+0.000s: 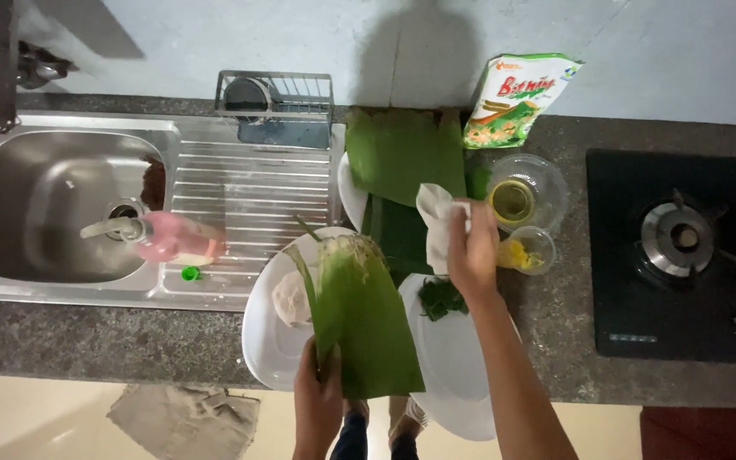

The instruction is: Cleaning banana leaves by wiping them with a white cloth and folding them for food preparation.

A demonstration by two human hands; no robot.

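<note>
- Hands first: the left hand [318, 393] grips the near edge of a banana leaf piece [359, 319], thumb on top and fingers curled under it, so the leaf stands tilted over the counter edge.
- Right hand [473, 251] has its fingers closed round a bunched white cloth [434, 223] — held above the dark leaves, just beside the bowls.
- Under the held leaf sits a white plate [266, 341] with a pale lump of dough [291, 298] on it; a second white plate [453, 366] to its right carries a small heap of chopped greens [441, 298].
- More banana leaves [402, 158] lie further back against the wall.
- Near the right hand: a clear bowl of oil [526, 192], a smaller cup with something yellow [528, 251], and a printed packet [517, 98].
- Left — a steel sink [44, 204] with a pink bottle [176, 238] on its drainer; right, a gas hob [683, 247].
</note>
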